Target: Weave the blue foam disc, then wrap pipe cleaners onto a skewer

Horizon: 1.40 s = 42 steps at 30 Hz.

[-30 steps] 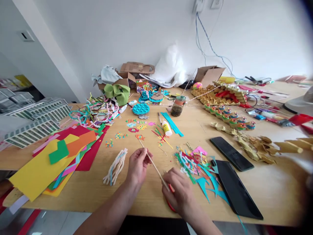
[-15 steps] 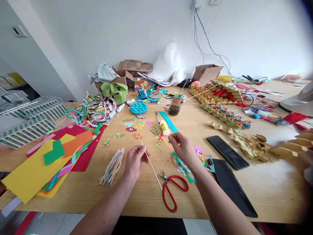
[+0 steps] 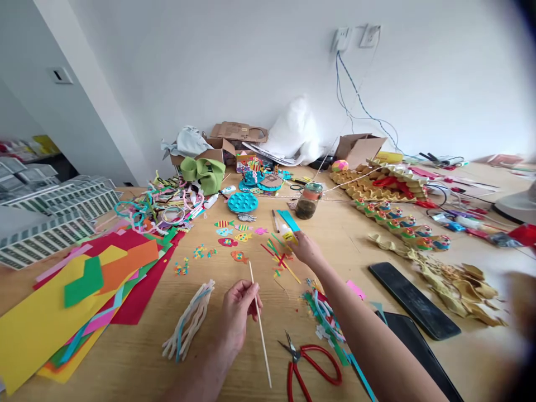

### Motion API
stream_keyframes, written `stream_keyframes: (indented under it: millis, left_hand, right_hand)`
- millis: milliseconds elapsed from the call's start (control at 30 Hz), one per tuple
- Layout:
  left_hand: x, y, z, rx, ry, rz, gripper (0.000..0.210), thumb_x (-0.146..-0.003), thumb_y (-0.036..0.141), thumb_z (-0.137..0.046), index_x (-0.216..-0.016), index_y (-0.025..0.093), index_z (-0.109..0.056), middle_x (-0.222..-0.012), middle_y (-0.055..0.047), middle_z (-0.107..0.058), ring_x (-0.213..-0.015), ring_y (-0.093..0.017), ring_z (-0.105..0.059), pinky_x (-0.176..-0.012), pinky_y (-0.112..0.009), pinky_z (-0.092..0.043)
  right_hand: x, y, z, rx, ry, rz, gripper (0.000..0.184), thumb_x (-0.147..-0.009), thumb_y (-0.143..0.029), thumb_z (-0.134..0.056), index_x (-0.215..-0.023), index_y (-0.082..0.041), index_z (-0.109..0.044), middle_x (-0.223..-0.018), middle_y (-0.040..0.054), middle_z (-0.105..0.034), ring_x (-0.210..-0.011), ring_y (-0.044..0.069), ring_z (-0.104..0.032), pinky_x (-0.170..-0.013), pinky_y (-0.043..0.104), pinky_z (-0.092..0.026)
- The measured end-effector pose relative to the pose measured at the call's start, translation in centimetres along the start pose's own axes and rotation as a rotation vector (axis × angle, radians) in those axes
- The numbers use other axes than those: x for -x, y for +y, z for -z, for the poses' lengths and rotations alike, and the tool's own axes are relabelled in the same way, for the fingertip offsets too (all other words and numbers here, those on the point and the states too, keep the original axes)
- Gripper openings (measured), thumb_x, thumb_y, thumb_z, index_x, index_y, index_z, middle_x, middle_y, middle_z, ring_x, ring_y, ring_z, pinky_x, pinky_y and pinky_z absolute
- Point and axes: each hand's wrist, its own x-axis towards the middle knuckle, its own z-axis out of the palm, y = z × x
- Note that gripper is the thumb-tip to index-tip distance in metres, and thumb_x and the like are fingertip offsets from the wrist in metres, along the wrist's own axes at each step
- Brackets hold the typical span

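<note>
My left hand pinches a thin wooden stick between thumb and fingers, the stick slanting down toward me. My right hand is reached forward, its fingers closed on a small white glue bottle with a yellow label, partly hidden by them. Beyond the stick's upper tip lies an orange paper fish, with several other paper fish behind it. Coloured paper strips lie just left of my right hand. Red-handled scissors rest right of the stick, blades apart.
Coloured paper sheets and a bundle of pipe cleaners lie on the left. A glass jar stands beyond my right hand. A black phone, egg-carton pieces and paper scraps are on the right.
My right hand has moved forward and closed on the glue bottle. My left hand still holds the stick, now more upright in view. The whole view has shifted upward.
</note>
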Motion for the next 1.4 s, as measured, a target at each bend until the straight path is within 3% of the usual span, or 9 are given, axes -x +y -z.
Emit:
stream_keyframes:
  millis: [300, 600, 800, 1033, 1200, 1300, 1400]
  left_hand:
    - [-0.3, -0.3, 0.0, 0.043, -0.005, 0.028, 0.032, -0.068, 0.041, -0.069, -0.068, 0.015, -0.05, -0.051, 0.003, -0.054, -0.04, -0.006, -0.043, -0.037, -0.017, -0.031]
    - [0.0, -0.3, 0.0, 0.051, 0.002, 0.07, 0.034, -0.067, 0.043, -0.07, -0.066, 0.016, -0.049, -0.05, 0.003, -0.053, -0.04, -0.007, -0.044, -0.037, -0.017, -0.03]
    - [-0.2, -0.7, 0.6, 0.061, 0.006, 0.088, 0.034, -0.068, 0.045, -0.069, -0.067, 0.016, -0.05, -0.05, 0.003, -0.052, -0.041, -0.006, -0.042, -0.037, -0.018, -0.031]
    - [-0.6, -1.0, 1.2, 0.124, -0.01, 0.124, 0.029, -0.071, 0.041, -0.068, -0.071, 0.017, -0.052, -0.052, 0.003, -0.054, -0.042, -0.006, -0.043, -0.039, -0.018, -0.031]
    - [-0.6, -0.5, 1.3, 0.13, 0.031, 0.132, 0.032, -0.067, 0.043, -0.07, -0.072, 0.016, -0.052, -0.054, 0.002, -0.055, -0.042, -0.007, -0.045, -0.038, -0.018, -0.033]
    - [-0.7, 0.0, 1.3, 0.146, 0.045, 0.128, 0.034, -0.066, 0.044, -0.07, -0.072, 0.016, -0.053, -0.055, 0.001, -0.057, -0.043, -0.008, -0.047, -0.039, -0.019, -0.036]
    - [-0.7, 0.4, 1.4, 0.167, 0.076, 0.09, 0.034, -0.066, 0.044, -0.07, -0.077, 0.015, -0.056, -0.059, 0.0, -0.059, -0.046, -0.009, -0.051, -0.041, -0.02, -0.039]
  right_hand:
    - [0.2, 2.2, 1.5, -0.107, 0.022, 0.058, 0.031, -0.083, -0.025, -0.053, -0.113, -0.017, -0.053, -0.103, 0.0078, -0.068, -0.092, 0.019, -0.062, -0.066, 0.024, -0.04]
    - [-6.0, -0.1, 3.4, -0.015, 0.051, 0.007, 0.038, -0.078, -0.038, -0.054, -0.107, -0.013, -0.059, -0.1, 0.0134, -0.067, -0.094, 0.026, -0.062, -0.067, 0.028, -0.042]
    - [-10.2, -2.8, 2.1, 0.066, 0.006, -0.034, 0.04, -0.077, -0.032, -0.055, -0.108, -0.008, -0.061, -0.106, 0.019, -0.065, -0.1, 0.028, -0.06, -0.075, 0.029, -0.043]
    - [-12.8, -4.2, 0.5, 0.108, -0.024, -0.07, 0.043, -0.078, -0.03, -0.054, -0.11, -0.001, -0.061, -0.113, 0.0243, -0.061, -0.105, 0.03, -0.058, -0.078, 0.032, -0.045]
    - [-12.5, -4.9, 1.1, 0.122, -0.027, -0.054, 0.047, -0.078, -0.034, -0.057, -0.112, -0.001, -0.06, -0.117, 0.0259, -0.058, -0.109, 0.033, -0.055, -0.083, 0.036, -0.044]
    - [-10.6, -5.6, 1.9, 0.114, 0.007, -0.003, 0.053, -0.081, -0.037, -0.054, -0.118, 0.001, -0.053, -0.127, 0.0302, -0.048, -0.118, 0.038, -0.047, -0.088, 0.042, -0.041]
    - [-6.5, -6.4, 2.7, 0.042, -0.065, 0.141, 0.038, -0.085, -0.04, -0.05, -0.106, -0.011, -0.062, -0.112, 0.0183, -0.062, -0.107, 0.029, -0.056, -0.086, 0.036, -0.043]
